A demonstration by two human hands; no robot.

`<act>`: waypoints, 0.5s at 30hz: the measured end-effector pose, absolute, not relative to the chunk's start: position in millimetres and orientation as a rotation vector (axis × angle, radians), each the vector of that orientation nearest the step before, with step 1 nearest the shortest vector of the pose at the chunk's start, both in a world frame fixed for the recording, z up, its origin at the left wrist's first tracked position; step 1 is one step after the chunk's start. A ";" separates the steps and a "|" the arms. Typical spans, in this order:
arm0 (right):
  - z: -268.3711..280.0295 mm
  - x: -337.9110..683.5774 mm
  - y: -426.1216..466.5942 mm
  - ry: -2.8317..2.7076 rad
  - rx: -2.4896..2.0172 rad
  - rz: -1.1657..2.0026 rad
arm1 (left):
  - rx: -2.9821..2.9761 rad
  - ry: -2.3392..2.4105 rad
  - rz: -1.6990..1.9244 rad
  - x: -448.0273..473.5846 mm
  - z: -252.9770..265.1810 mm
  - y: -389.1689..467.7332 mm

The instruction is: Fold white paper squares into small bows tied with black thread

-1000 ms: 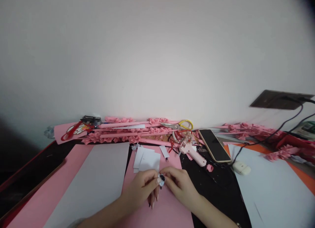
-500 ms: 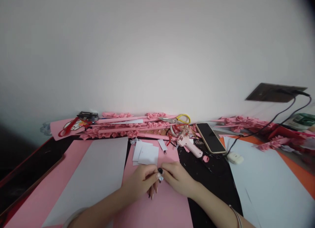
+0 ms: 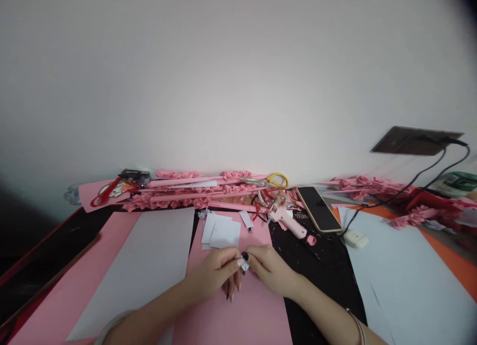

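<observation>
Between my fingertips is a small folded piece of white paper (image 3: 245, 267), mostly hidden by the fingers. My left hand (image 3: 218, 271) pinches it from the left with thumb and forefinger, its other fingers hanging below. From the right, my right hand (image 3: 272, 269) grips the same piece, thumb and forefinger pressed together. Both hands are over a pink paper sheet (image 3: 238, 320). Just beyond them lie several white paper squares (image 3: 225, 234), overlapping in a loose pile, and a small white strip (image 3: 246, 219).
A pink glue gun (image 3: 288, 221) and a phone (image 3: 319, 209) lie beyond my right hand, near a white case (image 3: 356, 238). Along the wall are pink paper flower stems (image 3: 201, 196), yellow-handled scissors (image 3: 276, 180) and red-handled scissors (image 3: 106, 193). Large white sheets (image 3: 149, 265) flank me.
Both hands stay together at nearly the same spot. The fingertips have shifted very slightly on the white paper, and a little more of it shows.
</observation>
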State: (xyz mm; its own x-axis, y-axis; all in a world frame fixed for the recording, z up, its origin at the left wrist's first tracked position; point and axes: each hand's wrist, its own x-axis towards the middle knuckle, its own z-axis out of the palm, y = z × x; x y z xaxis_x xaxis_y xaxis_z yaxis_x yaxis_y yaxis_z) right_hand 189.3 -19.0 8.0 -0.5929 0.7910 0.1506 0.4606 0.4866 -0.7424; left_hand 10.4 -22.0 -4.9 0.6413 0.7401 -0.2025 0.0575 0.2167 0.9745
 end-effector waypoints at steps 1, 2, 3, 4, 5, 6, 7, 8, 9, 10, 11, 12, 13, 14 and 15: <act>8.1 189.0 -19.2 -2.254 -1.039 0.913 | 1.270 0.772 0.544 10.6 -4.9 -21.7; 8.1 188.7 -19.3 -2.254 -1.045 0.908 | 1.253 0.772 0.542 10.8 -4.6 -21.4; 8.2 188.5 -19.5 -2.255 -1.050 0.902 | 1.234 0.775 0.540 11.0 -3.9 -20.9; 8.2 188.4 -19.7 -2.257 -1.054 0.894 | 1.216 0.778 0.535 11.1 -3.0 -20.4; 8.2 188.4 -19.8 -2.259 -1.057 0.884 | 1.199 0.782 0.524 11.1 -1.9 -19.8; 8.2 188.6 -19.9 -2.263 -1.061 0.870 | 1.184 0.786 0.503 10.9 -0.6 -19.2; 8.2 188.9 -20.0 -2.270 -1.065 0.852 | 1.169 0.788 0.476 10.5 0.7 -18.5; 8.4 189.3 -20.1 -2.280 -1.069 0.834 | 1.150 0.788 0.446 10.0 2.0 -17.9; 8.7 189.8 -20.2 -2.293 -1.071 0.820 | 1.127 0.783 0.418 9.5 3.1 -17.2; 9.3 190.2 -20.3 -2.305 -1.069 0.812 | 1.101 0.774 0.396 8.9 3.9 -16.5; 10.0 190.6 -20.4 -2.316 -1.062 0.811 | 1.075 0.765 0.384 8.4 4.6 -15.9; 10.8 190.9 -20.5 -2.324 -1.052 0.816 | 1.050 0.756 0.380 8.0 4.9 -15.4; 11.6 191.2 -20.6 -2.328 -1.042 0.823 | 1.027 0.748 0.380 7.8 4.9 -14.9; 12.4 191.4 -20.7 -2.329 -1.033 0.830 | 1.008 0.742 0.381 7.6 4.7 -14.6; 13.1 191.5 -20.8 -2.328 -1.025 0.834 | 0.994 0.739 0.385 7.6 4.3 -14.3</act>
State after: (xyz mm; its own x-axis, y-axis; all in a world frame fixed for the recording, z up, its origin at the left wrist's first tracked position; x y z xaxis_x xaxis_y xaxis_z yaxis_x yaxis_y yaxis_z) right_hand 191.5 -20.8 13.1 -0.6164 0.7702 0.1636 0.4912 0.5386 -0.6846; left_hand 7.6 -14.3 4.3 0.6990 0.6042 -0.3827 0.0329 0.5074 0.8611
